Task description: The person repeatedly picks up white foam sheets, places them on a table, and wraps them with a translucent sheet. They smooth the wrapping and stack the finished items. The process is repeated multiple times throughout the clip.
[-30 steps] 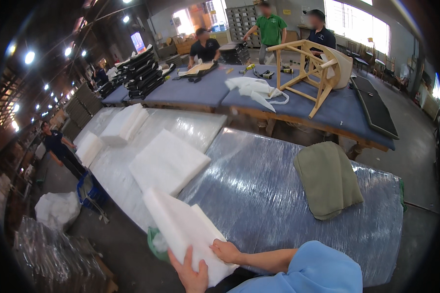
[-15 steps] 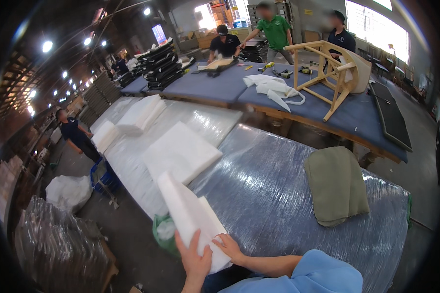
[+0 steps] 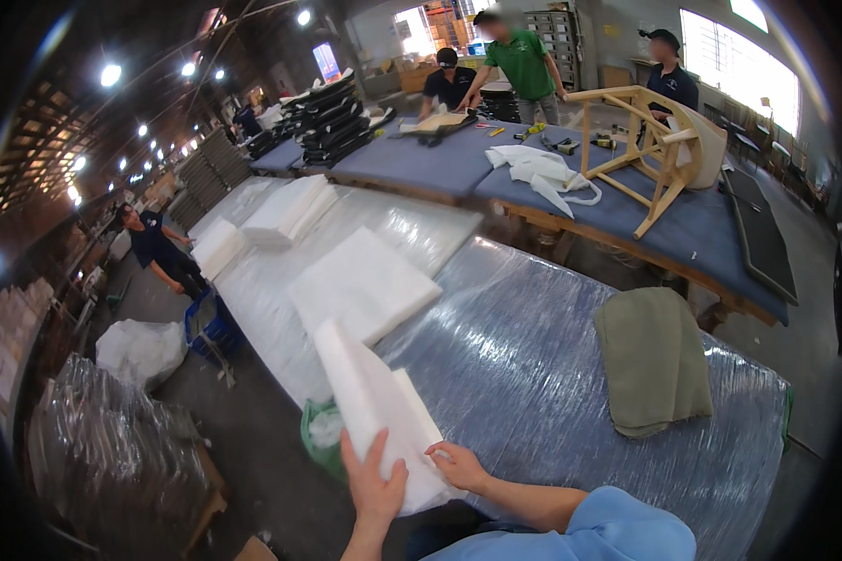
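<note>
A soft white padding sheet (image 3: 365,374) is wrapped round a cream foam piece (image 3: 417,402), whose edge shows along its right side. They stand tilted at the near edge of the plastic-covered table. My left hand (image 3: 376,481) lies on the near part of the padding, fingers spread. Along the right edge my right hand (image 3: 460,467) has curled fingers pinching the padding; the fingertips are partly hidden. Beyond it lies a flat white pad stack (image 3: 365,285). To the right rests a folded olive-green fabric piece (image 3: 653,360).
More white pads (image 3: 285,213) are stacked at far left. Across a gap, a blue-topped table (image 3: 412,168) carries a wooden chair frame (image 3: 650,154), white scraps (image 3: 538,173) and black stacked pieces (image 3: 327,122). A green bag (image 3: 321,435) hangs near my left hand. Several people stand around.
My view has shifted slightly, so the scene sits farther right. My right hand has slid a little along the padding's edge; my left hand stays on the sheet.
</note>
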Action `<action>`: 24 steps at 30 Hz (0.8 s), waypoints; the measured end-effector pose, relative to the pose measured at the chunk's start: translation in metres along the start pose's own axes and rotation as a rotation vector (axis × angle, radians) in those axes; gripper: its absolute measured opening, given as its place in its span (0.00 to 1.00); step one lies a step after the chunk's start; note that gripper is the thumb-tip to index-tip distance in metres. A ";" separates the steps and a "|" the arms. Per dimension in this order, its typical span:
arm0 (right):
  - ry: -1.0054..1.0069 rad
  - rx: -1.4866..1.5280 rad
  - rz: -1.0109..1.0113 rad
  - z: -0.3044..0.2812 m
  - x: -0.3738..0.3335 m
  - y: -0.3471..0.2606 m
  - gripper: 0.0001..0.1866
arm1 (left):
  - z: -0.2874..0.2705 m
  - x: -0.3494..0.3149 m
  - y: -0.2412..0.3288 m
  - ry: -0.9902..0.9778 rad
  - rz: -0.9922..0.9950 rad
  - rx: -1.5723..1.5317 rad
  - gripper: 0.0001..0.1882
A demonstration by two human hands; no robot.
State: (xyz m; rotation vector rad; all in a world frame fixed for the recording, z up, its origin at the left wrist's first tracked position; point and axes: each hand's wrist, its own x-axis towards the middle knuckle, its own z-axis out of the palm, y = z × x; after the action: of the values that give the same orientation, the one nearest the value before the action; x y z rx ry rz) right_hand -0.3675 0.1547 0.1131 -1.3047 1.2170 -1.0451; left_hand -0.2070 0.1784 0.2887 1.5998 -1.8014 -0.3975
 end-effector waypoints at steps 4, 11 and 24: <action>0.149 -0.192 0.074 -0.040 0.007 0.023 0.13 | 0.007 0.003 0.007 -0.007 0.014 -0.018 0.30; -0.090 -0.268 -0.040 -0.036 -0.009 -0.020 0.22 | 0.001 -0.001 -0.020 -0.041 -0.029 -0.242 0.40; -0.187 -0.098 -0.272 -0.023 -0.013 -0.039 0.42 | 0.083 -0.048 -0.078 -0.079 -0.780 -1.367 0.30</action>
State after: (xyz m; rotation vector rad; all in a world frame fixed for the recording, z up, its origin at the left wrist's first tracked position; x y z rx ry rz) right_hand -0.3880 0.1635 0.1544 -1.6396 0.9786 -1.0363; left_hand -0.2038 0.1916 0.1660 1.0954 -0.4537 -1.6055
